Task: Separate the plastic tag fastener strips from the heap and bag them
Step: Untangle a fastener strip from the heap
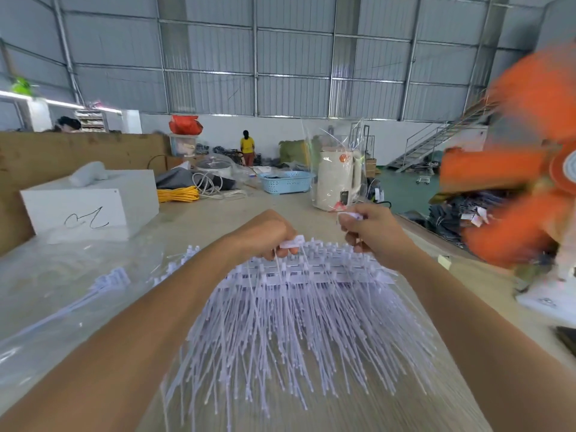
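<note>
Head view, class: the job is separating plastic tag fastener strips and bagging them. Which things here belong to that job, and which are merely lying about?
Belongs to the job:
left hand
right hand
heap of fastener strips, gripped by both hands
clear plastic sheet holding more strips

Lying about:
white box
yellow cable
blue basket
bagged white kettle

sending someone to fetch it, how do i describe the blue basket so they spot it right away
Start at the tall white kettle wrapped in clear plastic at the far end of the table. Just to its left sits the blue basket, low and rectangular. It is the only light blue thing there, with perforated sides.
</note>
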### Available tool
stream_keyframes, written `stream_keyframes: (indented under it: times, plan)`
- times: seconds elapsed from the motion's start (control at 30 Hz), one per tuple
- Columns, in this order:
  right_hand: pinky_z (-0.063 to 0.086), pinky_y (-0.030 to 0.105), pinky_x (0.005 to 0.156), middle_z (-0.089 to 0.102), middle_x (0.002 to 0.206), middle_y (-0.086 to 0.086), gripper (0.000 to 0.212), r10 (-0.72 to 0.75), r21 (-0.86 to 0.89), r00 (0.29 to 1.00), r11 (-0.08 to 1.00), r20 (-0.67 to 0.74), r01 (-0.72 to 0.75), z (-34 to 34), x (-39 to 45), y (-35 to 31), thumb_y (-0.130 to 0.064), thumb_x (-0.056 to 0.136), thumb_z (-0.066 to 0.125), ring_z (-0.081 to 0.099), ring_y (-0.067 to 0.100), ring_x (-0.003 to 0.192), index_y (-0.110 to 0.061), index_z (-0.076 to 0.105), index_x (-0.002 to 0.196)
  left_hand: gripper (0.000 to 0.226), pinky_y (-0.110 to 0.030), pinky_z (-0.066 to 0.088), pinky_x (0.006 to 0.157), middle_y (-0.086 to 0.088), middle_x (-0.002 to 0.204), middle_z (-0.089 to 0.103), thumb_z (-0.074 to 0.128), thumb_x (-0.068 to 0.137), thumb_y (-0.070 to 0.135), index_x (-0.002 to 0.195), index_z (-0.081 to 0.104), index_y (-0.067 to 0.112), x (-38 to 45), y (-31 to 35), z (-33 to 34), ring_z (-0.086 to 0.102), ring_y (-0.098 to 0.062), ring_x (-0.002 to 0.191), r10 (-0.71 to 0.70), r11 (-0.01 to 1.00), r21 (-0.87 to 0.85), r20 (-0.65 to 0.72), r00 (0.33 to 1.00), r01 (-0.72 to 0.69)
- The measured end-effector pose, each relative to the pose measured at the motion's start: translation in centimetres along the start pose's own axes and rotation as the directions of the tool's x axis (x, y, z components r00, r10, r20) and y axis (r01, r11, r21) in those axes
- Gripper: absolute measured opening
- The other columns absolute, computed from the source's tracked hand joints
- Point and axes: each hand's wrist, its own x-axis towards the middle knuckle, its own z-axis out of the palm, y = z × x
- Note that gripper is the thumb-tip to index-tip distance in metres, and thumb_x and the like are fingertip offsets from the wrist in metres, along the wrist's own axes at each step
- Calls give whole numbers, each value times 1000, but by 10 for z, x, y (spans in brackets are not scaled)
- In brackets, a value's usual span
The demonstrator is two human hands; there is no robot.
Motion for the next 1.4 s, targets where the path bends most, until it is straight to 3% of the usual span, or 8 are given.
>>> stream_keyframes:
  times: [0.13, 0.33, 0.5, 0.63, 0.83, 0.97, 1.1, 1.4]
  plan:
    - [36, 17, 37, 59, 80, 6, 10, 91, 116, 990, 988, 104, -103, 7, -1, -15, -11, 94, 56, 54, 8, 48, -5, 59, 86, 32, -26, 32, 49, -8, 57, 57, 40, 88, 0, 78, 70, -1, -1, -4, 1, 43, -20, 50, 87, 993, 81, 45, 995, -91]
    - [44, 19, 43, 61, 89, 0, 9, 110, 1, 965, 994, 237, -114, 20, -11, -27, -18, 91, 61, 61, 11, 67, -12, 61, 85, 38, -28, 41, 59, -3, 58, 65, 38, 72, -11, 66, 69, 10, 1, -4, 3, 52, -22, 59, 127, 989, 67, 77, 989, -132]
    - [57, 30, 67, 65, 83, 6, 14, 96, -85, 947, 994, 306, -73, 35, -16, -25, -16, 90, 62, 63, 17, 78, -12, 63, 77, 30, -17, 32, 50, -1, 53, 38, 39, 72, -11, 52, 50, 8, 1, -2, 2, 34, -13, 52, 96, 994, 58, 7, 995, -96]
    - [58, 30, 59, 69, 73, 10, 15, 98, 6, 927, 994, 362, -107, 45, -17, -25, -10, 89, 63, 70, 22, 70, -9, 63, 75, 43, -12, 29, 38, 3, 49, 30, 37, 69, -12, 39, 37, 18, 2, -3, 1, 27, -8, 42, 85, 996, 4, -33, 996, -85]
    - [56, 24, 53, 68, 68, 8, 11, 57, 11, 951, 998, 304, -63, 53, -18, -22, -9, 86, 66, 70, 17, 62, -10, 67, 76, 32, -21, 26, 45, 1, 54, 27, 38, 66, -8, 46, 36, 17, 3, -7, -3, 24, -14, 52, 81, 996, 46, -24, 996, -80]
    - [54, 21, 49, 67, 63, 8, 6, 57, 25, 965, 997, 257, -66, 55, -18, -22, -8, 85, 68, 67, 14, 54, -7, 69, 79, 15, -24, 42, 52, -7, 83, 51, 41, 82, 1, 85, 54, 9, 2, -8, -5, 49, -17, 67, 44, 998, 47, -28, 999, -43]
    - [52, 21, 48, 64, 62, 7, 4, 73, 67, 975, 994, 209, -89, 54, -17, -22, -6, 85, 67, 63, 11, 49, -3, 69, 84, 20, -24, 41, 59, -6, 87, 63, 48, 83, 5, 95, 65, 6, 1, -12, -12, 54, -14, 69, -15, 993, 116, -41, 999, 20]
    - [53, 18, 52, 62, 72, 12, 8, 83, 135, 988, 986, 129, -100, 52, -14, -17, -1, 84, 66, 56, 12, 49, 1, 70, 91, 16, -25, 37, 63, -4, 72, 60, 63, 84, 15, 84, 71, 1, -3, -19, -11, 52, -16, 69, -4, 984, 180, -28, 1000, 9]
